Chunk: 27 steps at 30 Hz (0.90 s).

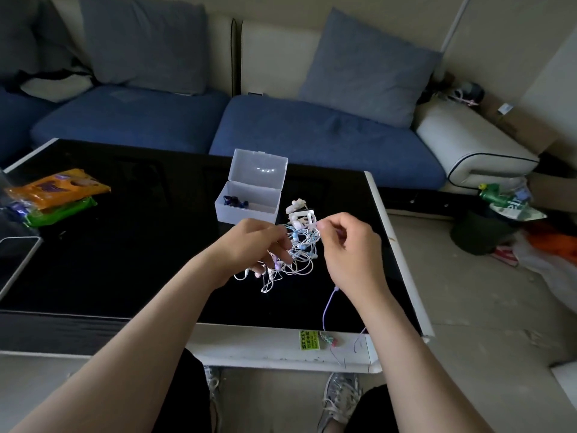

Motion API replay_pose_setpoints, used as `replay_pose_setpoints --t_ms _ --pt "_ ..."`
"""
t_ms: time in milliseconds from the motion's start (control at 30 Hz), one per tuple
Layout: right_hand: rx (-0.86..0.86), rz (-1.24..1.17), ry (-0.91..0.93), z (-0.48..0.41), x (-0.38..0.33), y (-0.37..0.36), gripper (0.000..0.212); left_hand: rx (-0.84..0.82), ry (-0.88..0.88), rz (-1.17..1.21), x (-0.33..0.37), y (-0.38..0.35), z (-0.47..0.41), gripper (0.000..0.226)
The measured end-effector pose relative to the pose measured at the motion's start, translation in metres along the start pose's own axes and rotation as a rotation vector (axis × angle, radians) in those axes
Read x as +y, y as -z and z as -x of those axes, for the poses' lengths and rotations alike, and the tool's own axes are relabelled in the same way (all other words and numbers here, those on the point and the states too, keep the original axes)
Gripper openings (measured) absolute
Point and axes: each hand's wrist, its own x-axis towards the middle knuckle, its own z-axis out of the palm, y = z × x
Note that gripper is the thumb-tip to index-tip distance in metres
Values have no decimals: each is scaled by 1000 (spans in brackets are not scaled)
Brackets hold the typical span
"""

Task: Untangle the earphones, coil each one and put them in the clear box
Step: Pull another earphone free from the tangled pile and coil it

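Just below mid-frame, the left hand (251,242) and right hand (348,250) hold a tangle of earphones (301,256) at the black tabletop (140,245).

The left hand's fingers curl into the left side of the knot and grip several white cables, while the right hand pinches one strand between thumb and forefinger at the knot's upper right. The two hands are near each other with the tangle between them. A lilac cable (326,309) trails from under the right wrist over the tabletop's near edge. Just above the hands in the frame stands the clear box (249,215), its lid (259,170) tipped up, a dark blue earphone (235,201) lying in its left end. White earphones (299,212) lie just right of the box. Snack packets (59,190) sit at the left edge.
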Motion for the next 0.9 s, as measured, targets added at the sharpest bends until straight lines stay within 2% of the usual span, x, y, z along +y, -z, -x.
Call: replay_pose_setpoints --t_ms 100,233,400,500,567,700,800,900 --pt "114 287 94 -6 14 0 16 -12 -30 -168 -9 0 0 29" --pt "159 601 90 -8 14 1 16 28 -81 -279 -14 -5 -1 27" --pt "217 552 33 -5 13 5 6 9 -102 -231 -7 -6 -1 32" --pt "190 555 -34 -7 19 5 9 -41 -108 -87 -3 -7 0 32" --pt "131 559 -32 -9 26 5 14 -69 -106 103 -2 -10 1 29" --pt "-152 251 -206 -12 32 5 16 -119 -92 301 -3 -14 -3 27" --pt "-331 192 -236 -8 31 4 18 -51 -104 386 -4 -18 -11 25" --pt "-538 208 -182 -2 21 2 22 70 -153 340 -5 -26 -17 24"
